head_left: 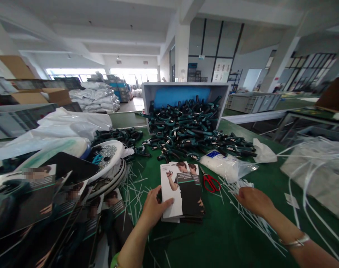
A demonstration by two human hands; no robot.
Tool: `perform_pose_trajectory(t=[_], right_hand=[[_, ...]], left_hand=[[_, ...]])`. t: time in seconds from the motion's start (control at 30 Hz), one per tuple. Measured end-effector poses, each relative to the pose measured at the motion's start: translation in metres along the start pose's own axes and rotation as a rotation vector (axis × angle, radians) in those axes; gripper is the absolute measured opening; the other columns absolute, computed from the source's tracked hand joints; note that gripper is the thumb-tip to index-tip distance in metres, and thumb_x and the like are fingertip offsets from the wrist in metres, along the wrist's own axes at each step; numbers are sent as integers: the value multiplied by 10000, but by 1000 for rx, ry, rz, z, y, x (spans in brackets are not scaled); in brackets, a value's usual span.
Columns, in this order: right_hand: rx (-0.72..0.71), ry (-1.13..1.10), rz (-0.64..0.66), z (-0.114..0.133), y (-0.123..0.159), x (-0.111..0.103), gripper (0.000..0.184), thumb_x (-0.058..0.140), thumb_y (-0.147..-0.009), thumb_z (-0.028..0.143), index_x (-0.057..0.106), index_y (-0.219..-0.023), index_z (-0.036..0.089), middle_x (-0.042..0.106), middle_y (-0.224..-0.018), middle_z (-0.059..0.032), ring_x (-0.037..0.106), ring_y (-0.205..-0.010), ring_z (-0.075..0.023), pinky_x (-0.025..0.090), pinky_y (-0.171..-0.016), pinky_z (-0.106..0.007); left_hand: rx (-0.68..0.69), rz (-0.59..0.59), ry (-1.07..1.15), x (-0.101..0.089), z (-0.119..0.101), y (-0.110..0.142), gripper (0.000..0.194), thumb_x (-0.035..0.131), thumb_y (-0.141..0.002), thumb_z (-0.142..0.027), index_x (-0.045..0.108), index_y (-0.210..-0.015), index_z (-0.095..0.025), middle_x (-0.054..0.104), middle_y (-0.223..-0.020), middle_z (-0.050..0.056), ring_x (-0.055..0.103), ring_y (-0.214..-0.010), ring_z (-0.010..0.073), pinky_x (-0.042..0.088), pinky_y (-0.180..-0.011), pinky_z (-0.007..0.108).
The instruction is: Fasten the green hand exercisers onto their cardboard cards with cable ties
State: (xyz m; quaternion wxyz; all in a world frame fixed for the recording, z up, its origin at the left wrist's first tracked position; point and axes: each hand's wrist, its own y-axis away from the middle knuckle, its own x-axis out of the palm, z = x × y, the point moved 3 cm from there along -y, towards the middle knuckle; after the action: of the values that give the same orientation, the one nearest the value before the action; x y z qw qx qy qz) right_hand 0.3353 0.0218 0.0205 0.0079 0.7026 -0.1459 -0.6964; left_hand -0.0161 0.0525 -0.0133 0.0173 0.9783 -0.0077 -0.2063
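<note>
The left hand (155,206) grips the left long edge of a stack of printed instruction cards (184,193), with the thumb across the top card and the fingers curling around the edge. The stack lies near the middle of the green worktop (225,242), towards the side nearest the person, with its long axis pointing away from them and tilted slightly. The left hand is plainly the nearer one to it. The right hand (254,201) is well apart to the right, its fingers curled down over scattered white plastic cable ties (242,190); whether it has hold of one cannot be told. Red-handled scissors (210,181) lie between the stack and the right hand, and just beyond them sits a clear bag of white ties (222,166). Farther off, dark green hand grippers (189,128) spill across the worktop from a grey crate (186,87). Along the left of the stack, more printed cards (24,201) lean in an overlapping row, and a metal bangle (295,241) circles the right wrist.
</note>
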Motion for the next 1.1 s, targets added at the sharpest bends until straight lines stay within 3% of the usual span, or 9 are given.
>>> perform_pose_trajectory(t=[0.17,0.3,0.43,0.57,0.67,0.77,0.97,1.1], right_hand=[[18,-47,-39,-2,-6,-3,187,468,-765,237,629,-727,148,662,-837,-142,616,-799,-266,414,-637,-330],[39,-182,-45,-17,-2,-8,240,440,-764,290,630,-674,173,667,-745,-78,614,-712,-209,407,-597,-285],[60,-699,35,-31,16,3,287,450,-740,383,597,-615,171,628,-623,-39,524,-506,-127,353,-469,-237],[116,-1158,130,-28,40,19,307,551,-671,475,602,-721,177,625,-658,-25,419,-414,-73,274,-379,-204],[115,-1400,162,-9,53,19,295,648,-614,419,591,-794,192,616,-678,3,417,-429,-54,266,-380,-174],[-2,-1474,250,27,59,6,287,676,-613,385,564,-781,181,605,-674,11,437,-451,-46,201,-364,-150],[-242,-1400,366,104,56,-17,255,641,-648,364,500,-726,166,598,-614,27,431,-398,-30,153,-327,-138],[-284,-1314,380,131,51,-16,233,609,-668,359,484,-721,170,602,-581,31,461,-379,-39,182,-317,-136]], left_hand=[[65,-75,11,-2,-9,2,614,714,-584,-354,567,-1152,-173,600,-984,83,519,-668,164,411,-631,280],[24,51,212,0,-7,4,637,665,-659,-372,461,-1229,-176,652,-917,73,593,-667,176,451,-608,279],[-60,127,396,3,-8,7,670,690,-637,-391,447,-1216,-158,683,-805,58,628,-665,189,470,-580,269],[-141,192,449,5,-17,11,731,702,-629,-366,384,-1259,-171,680,-796,49,605,-564,150,415,-436,206],[-183,233,446,6,-21,15,781,729,-598,-348,356,-1261,-171,656,-747,25,553,-469,115,328,-346,172],[-231,246,502,6,-23,19,723,745,-576,-345,380,-1177,-173,643,-746,18,563,-493,115,344,-361,170],[-301,294,652,10,-23,25,554,748,-568,-333,407,-982,-197,659,-822,37,634,-648,172,446,-480,227],[-315,287,697,11,-21,26,550,758,-555,-322,402,-958,-208,659,-835,31,643,-687,190,468,-508,250]])
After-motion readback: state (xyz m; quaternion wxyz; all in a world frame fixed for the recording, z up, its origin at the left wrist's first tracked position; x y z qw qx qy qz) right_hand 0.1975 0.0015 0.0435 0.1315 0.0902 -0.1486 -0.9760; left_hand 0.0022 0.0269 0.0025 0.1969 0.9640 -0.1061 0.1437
